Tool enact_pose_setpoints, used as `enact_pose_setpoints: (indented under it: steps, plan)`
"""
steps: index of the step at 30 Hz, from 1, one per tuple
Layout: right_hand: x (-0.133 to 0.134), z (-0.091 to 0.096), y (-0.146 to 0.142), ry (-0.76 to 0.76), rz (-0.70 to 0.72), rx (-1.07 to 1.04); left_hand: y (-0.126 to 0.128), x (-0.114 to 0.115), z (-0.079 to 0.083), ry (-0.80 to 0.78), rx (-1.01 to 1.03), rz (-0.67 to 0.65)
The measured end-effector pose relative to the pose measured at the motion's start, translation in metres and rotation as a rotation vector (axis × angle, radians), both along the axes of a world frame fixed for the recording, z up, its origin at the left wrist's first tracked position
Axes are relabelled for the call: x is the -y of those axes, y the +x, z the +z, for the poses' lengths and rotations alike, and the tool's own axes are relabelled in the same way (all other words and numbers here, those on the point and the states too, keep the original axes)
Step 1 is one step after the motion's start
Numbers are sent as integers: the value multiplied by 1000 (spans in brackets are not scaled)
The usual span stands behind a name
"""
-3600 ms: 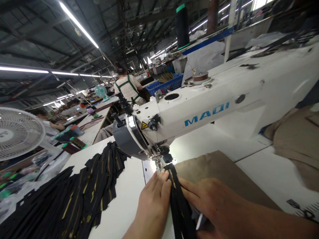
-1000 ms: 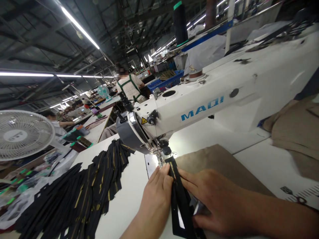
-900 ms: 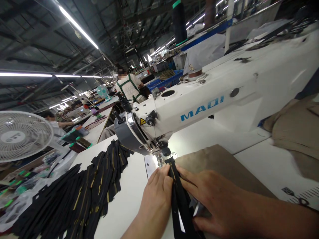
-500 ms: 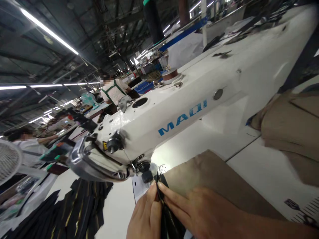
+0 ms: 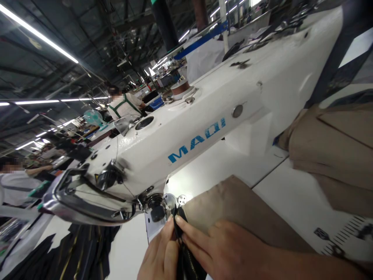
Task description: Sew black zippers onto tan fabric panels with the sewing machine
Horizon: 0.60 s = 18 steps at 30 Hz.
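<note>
A black zipper (image 5: 189, 261) with gold-coloured teeth runs up between my hands toward the needle area of a white sewing machine (image 5: 201, 134). My left hand (image 5: 160, 251) is closed, pinching the zipper's raised left edge between thumb and fingers. From the other side my right hand (image 5: 224, 245) holds the zipper, its index fingertip against the strip just below the presser area. Under and beyond that hand lies a piece of brown fabric (image 5: 233, 202), flat on the white table. The needle and presser foot are mostly hidden by the machine head.
A pile of black zippers (image 5: 78, 251) lies at lower left. Folded brown fabric (image 5: 335, 151) rests at right, near a printed ruler scale (image 5: 344, 233). Behind the machine stand a thread cone (image 5: 164, 25), a turquoise fan (image 5: 93, 118) and a person (image 5: 125, 103); another person (image 5: 17, 184) is at left.
The view has shifted, so the machine and my hands appear farther left. Both hands keep their hold on the zipper near the needle area, with little visible movement against the machine.
</note>
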State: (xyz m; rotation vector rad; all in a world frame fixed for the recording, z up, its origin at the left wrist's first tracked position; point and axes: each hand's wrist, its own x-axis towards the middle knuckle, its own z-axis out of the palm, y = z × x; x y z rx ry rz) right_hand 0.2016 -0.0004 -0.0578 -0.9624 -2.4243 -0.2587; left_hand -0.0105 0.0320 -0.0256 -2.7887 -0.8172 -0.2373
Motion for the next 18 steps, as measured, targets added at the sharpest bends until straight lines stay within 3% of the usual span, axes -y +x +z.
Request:
enact_pose_setpoints:
  steps: [3, 7, 11, 18]
  plan:
    - [2, 16, 7, -129, 63, 52, 3, 1, 2, -35, 40, -10]
    - [7, 37, 12, -420, 100, 48, 12, 9, -5, -44, 232, 54]
    - [11, 45, 11, -657, 79, 18, 23, 18, -3, -50, 372, 112]
    - [14, 43, 6, -684, 60, 0, 24, 23, 1, 3, 430, 24]
